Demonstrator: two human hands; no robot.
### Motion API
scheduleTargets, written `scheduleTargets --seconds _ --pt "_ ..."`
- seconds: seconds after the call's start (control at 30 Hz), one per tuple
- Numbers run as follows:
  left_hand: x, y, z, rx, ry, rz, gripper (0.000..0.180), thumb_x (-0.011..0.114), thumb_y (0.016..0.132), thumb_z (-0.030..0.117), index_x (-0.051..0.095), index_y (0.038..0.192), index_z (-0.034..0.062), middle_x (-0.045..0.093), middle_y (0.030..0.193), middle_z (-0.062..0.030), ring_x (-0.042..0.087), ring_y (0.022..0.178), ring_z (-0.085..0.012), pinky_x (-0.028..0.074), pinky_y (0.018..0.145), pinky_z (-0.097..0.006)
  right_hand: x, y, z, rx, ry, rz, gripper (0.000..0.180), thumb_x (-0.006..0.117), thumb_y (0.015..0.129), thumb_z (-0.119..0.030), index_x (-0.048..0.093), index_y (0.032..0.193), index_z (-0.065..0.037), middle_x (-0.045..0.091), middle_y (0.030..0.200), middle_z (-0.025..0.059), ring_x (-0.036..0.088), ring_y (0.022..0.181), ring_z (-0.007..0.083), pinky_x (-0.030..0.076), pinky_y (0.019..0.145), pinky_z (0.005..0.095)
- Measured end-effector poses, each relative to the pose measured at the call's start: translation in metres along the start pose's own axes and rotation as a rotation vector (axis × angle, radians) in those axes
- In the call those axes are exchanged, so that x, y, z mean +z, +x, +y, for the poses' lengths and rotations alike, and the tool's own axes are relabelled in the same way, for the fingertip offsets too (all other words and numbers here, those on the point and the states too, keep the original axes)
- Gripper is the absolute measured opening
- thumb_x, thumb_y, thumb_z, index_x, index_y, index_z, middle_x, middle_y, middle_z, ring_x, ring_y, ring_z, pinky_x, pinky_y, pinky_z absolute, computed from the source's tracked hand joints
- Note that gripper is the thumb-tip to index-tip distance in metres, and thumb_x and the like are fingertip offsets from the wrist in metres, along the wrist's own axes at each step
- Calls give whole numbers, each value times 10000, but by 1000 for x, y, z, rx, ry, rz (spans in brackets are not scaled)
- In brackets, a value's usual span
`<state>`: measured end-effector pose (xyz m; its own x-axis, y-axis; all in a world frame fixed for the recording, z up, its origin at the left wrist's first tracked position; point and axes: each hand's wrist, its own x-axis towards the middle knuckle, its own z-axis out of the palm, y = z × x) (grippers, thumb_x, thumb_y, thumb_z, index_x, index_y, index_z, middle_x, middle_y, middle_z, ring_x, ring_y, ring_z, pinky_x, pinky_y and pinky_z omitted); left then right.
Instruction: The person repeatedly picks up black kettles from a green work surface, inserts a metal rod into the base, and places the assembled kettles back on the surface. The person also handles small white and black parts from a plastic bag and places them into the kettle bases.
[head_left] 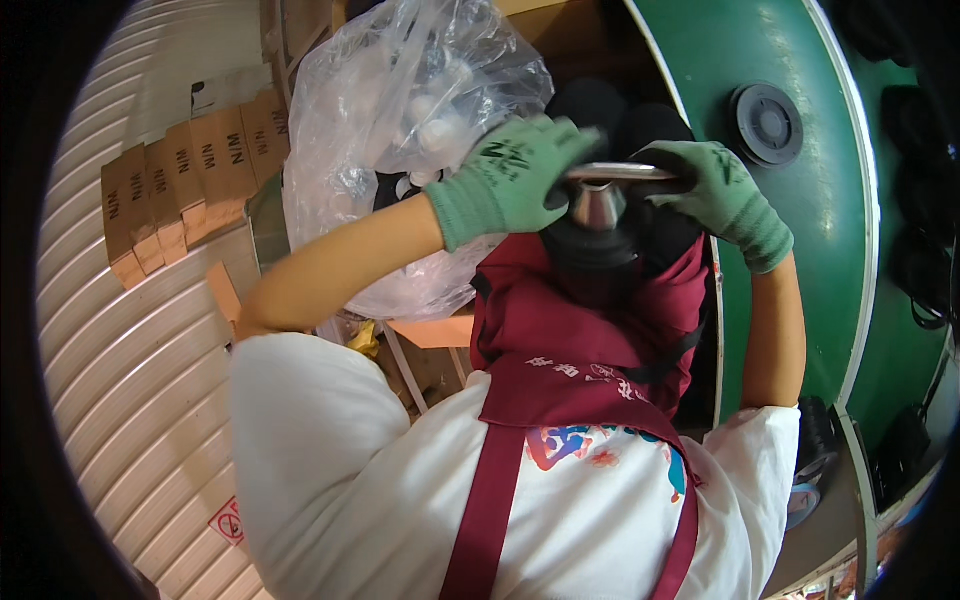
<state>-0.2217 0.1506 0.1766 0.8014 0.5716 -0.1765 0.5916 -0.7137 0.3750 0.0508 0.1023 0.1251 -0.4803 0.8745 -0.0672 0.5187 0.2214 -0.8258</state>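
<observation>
A: Surface?
B: Green desk (800,200), curved white rim, black round cap (768,123) on it. Ribbed floor (130,380), cartons (190,180), clear bag (400,120) left.
A: Hands?
B: My left hand (515,170) and right hand (715,185), gloved, both gripping a metal funnel (603,192) above my apron.

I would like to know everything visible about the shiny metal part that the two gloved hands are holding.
The shiny metal funnel-shaped part looks like polished steel: a flat, thin round rim on top and a cone narrowing downward. It is held upright over a black round object in the lap, above the dark red apron. The left hand in a green knit glove grips the rim's left side; the right hand, also gloved, holds the right side. Its lower end is hidden.
</observation>
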Motion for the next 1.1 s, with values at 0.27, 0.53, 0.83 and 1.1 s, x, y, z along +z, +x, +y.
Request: scheduleTargets --seconds 0.27,0.53,0.83,1.1 --pt "82 -65 21 -188 -571 281 1048 887 725 476 396 1527 15 449 1516 -213 377 1447 -412 336 1196 -498 35 -165 125 557 387 1376 354 726 962 -89 624 1274 45 707 1098 65 660 942 134 531 832 259" --pt "109 -97 -41 -261 -1436 692 506 451 1088 199 372 1551 8 487 1534 -146 489 1410 -260 399 1181 -378 21 -204 77 863 -625 1148 639 625 1025 -366 424 1497 15 528 1452 204 544 1292 331 453 1089 467" --pt "147 -48 49 -260 -1006 894 573 578 1036 173 363 1545 23 425 1543 -173 504 1348 -311 358 1174 -423 174 -45 -13 437 -87 434 414 573 913 -193 621 1165 131 635 1136 357 613 1102 456 463 1040 542" --pt "150 -110 -83 -132 -2230 865 477 435 1107 242 398 1522 10 488 1490 -148 475 1385 -266 367 1193 -381 98 -104 82 296 217 902 459 452 1098 -301 557 1408 22 598 1419 200 598 1253 293 438 1117 397"
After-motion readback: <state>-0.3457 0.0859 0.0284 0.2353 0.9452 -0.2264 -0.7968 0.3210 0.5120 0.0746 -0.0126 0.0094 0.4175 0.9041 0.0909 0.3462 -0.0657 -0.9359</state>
